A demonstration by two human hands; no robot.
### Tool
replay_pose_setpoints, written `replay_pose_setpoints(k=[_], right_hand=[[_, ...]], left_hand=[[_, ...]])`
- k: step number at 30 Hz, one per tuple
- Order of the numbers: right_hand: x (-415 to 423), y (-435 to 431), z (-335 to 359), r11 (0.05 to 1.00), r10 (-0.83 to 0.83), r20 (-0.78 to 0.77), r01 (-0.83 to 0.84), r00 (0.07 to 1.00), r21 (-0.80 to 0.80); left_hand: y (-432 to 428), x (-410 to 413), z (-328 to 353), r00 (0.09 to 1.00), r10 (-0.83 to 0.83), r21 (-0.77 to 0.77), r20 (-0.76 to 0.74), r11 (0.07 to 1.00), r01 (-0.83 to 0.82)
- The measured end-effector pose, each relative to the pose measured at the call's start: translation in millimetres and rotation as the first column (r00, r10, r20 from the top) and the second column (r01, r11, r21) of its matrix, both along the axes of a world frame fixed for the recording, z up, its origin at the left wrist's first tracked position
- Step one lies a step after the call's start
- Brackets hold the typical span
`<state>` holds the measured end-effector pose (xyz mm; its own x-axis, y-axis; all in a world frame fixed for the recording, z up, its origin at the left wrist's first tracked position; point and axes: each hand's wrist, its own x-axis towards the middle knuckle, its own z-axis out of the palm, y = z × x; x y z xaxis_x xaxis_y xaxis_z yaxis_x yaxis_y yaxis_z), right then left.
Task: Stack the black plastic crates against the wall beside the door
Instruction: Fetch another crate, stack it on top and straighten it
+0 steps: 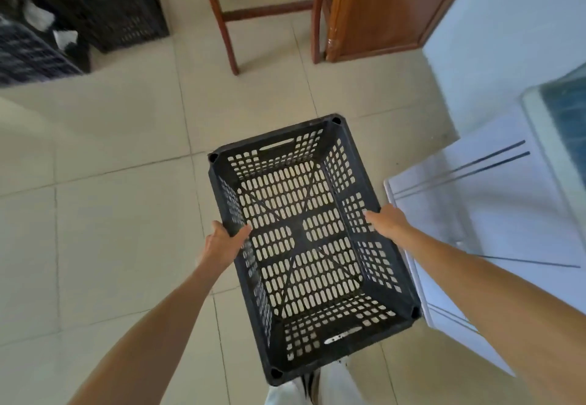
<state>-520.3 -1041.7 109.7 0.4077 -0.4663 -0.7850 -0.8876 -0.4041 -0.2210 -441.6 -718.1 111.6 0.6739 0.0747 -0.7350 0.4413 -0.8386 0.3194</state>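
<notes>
An empty black plastic crate (304,240) with perforated walls and floor hangs in front of me above the tiled floor, open side up. My left hand (223,241) grips its left long rim, thumb inside. My right hand (388,221) holds the right long rim, fingers over the edge. Several other black crates (104,8) stand stacked at the far left on the floor. A brown wooden door (390,8) stands at the far right, next to a pale wall (507,40).
A wooden chair's legs (226,24) stand on the floor ahead, between the crate stack and the door. A white glass-topped cabinet (494,214) sits close on my right, almost touching the carried crate. Beige tiled floor (111,151) stretches out to the left.
</notes>
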Motion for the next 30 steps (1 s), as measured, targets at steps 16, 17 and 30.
replay_pose_setpoints(k=[16,17,30], right_hand=[[162,183,245,0.929,0.370,0.133,-0.368,0.919,-0.039],[174,203,254,0.915,0.404,0.136,-0.402,0.905,-0.041],[228,484,309,0.349,0.891,0.286,-0.935,0.352,0.063]], left_hand=[[195,39,239,0.929,0.296,0.001,0.224,0.953,-0.303],[213,36,250,0.914,0.326,0.003,0.241,0.942,-0.336],[358,-128,338,0.394,0.862,-0.038,0.319,0.427,-0.903]])
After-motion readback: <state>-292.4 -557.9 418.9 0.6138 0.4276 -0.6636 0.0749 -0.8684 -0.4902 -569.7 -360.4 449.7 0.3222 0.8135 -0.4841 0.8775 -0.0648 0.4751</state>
